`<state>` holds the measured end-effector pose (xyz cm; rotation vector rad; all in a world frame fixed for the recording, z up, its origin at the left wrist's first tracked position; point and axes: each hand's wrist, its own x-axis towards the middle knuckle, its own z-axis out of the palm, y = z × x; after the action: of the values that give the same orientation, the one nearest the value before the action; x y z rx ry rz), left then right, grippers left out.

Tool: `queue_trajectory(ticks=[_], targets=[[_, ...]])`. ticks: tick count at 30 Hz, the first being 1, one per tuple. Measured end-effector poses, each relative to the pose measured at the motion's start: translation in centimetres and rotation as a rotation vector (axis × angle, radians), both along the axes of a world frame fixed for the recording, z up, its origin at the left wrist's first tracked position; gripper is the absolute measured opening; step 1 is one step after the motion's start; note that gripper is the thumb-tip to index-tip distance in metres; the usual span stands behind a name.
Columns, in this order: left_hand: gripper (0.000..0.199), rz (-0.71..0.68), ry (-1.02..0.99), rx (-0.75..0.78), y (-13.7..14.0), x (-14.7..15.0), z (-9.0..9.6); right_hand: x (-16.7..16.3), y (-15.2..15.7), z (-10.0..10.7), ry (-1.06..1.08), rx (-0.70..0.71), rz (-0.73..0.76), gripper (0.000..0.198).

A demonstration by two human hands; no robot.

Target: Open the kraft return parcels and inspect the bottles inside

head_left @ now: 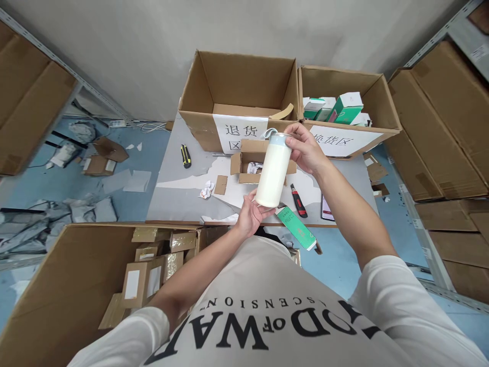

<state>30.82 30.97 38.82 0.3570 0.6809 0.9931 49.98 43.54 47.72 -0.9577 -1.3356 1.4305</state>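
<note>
A white bottle [273,171] with a pale blue lid and a loop strap is held tilted over the table, between both of my hands. My right hand [305,148] grips it by the lid end, thumb and fingers around the side. Underneath, my left hand [252,214] supports the base with its fingers. Behind the bottle an opened small carton [250,178] has something white and dark inside, partly hidden. A flattened green box [296,227] lies at the table's front edge, below the bottle. To its right rests a red and black box cutter [298,201].
Two large cardboard boxes with paper signs stand at the back; the right one [349,137] holds several green and white boxes. A yellow and black cutter [186,156], crumpled paper [207,189] and a phone [326,209] lie on the table. A big carton [76,255] of parcels stands front left.
</note>
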Motion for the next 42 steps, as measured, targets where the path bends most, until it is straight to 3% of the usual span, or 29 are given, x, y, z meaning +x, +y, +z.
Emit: queue_trajectory(ticks=[3,8,12,17,23,27,29,32,35,37,42], targets=[[0.075,0.143,0.154,0.113,-0.1,0.5,-0.2,0.3,0.2,0.2,-0.027,0.002,-0.033,0.045],[0.066,0.204,0.207,0.131,-0.1,0.7,0.0,0.5,0.1,0.9,-0.034,0.005,0.016,0.048],[0.061,0.144,0.029,0.098,0.0,0.2,0.2,0.6,-0.3,1.4,0.008,0.012,0.073,0.056],[0.066,-0.052,-0.113,0.003,0.2,-0.2,-0.1,0.4,-0.8,0.9,0.079,-0.039,0.143,0.059],[0.067,-0.121,-0.122,-0.043,0.4,0.2,-0.9,0.4,-0.8,-0.5,0.04,-0.07,0.055,0.054],[0.081,-0.247,0.024,0.135,0.8,0.9,-3.9,1.8,-1.2,-0.5,0.012,-0.063,-0.012,0.055],[0.077,-0.372,0.239,0.383,1.1,2.0,-6.0,3.0,-1.7,-0.3,-0.007,-0.052,-0.064,0.057],[0.073,-0.653,0.612,0.878,1.2,5.3,-9.1,5.1,-2.5,-0.2,-0.04,-0.04,-0.148,0.062],[0.069,-0.938,0.802,1.181,0.5,9.7,-12.0,6.7,-3.4,-0.7,-0.068,-0.04,-0.189,0.065],[0.061,-1.02,0.857,1.241,-0.3,12.2,-13.9,7.3,-4.1,-1.3,-0.084,-0.043,-0.201,0.067],[0.041,-0.84,0.912,1.11,-2.0,14.5,-16.9,7.9,-5.4,-2.0,-0.129,-0.047,-0.248,0.069]])
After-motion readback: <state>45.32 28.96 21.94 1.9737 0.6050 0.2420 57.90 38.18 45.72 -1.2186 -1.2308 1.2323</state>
